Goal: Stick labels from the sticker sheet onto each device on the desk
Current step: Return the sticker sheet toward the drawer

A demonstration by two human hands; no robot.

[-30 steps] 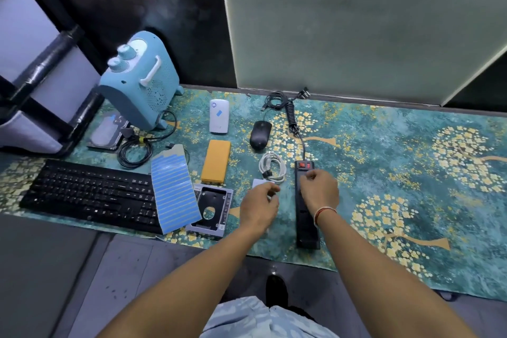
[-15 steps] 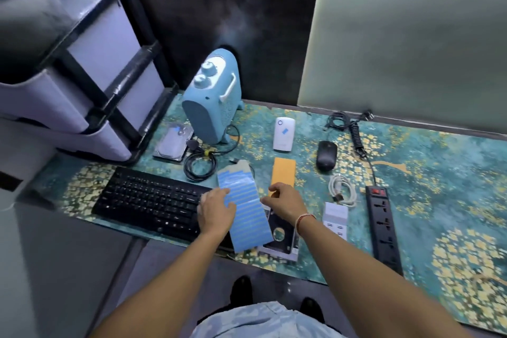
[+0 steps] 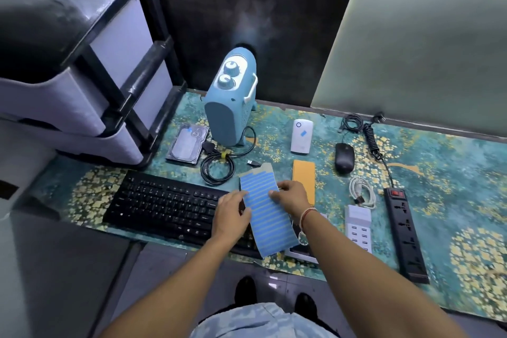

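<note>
Blue sticker sheet (image 3: 265,217) runs lengthwise away from the person, between both hands.

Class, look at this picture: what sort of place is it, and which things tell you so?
Probably a home or office desk set up for sorting electronics: a keyboard, mouse and power strip lie on a patterned mat.

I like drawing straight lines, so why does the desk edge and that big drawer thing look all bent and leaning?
In the head view the wide lens bends things near the borders: the drawer unit leans, the desk curves. The middle, around the sticker sheet, looks straighter and sharper; the drawer top is soft and shiny with glare.
</note>
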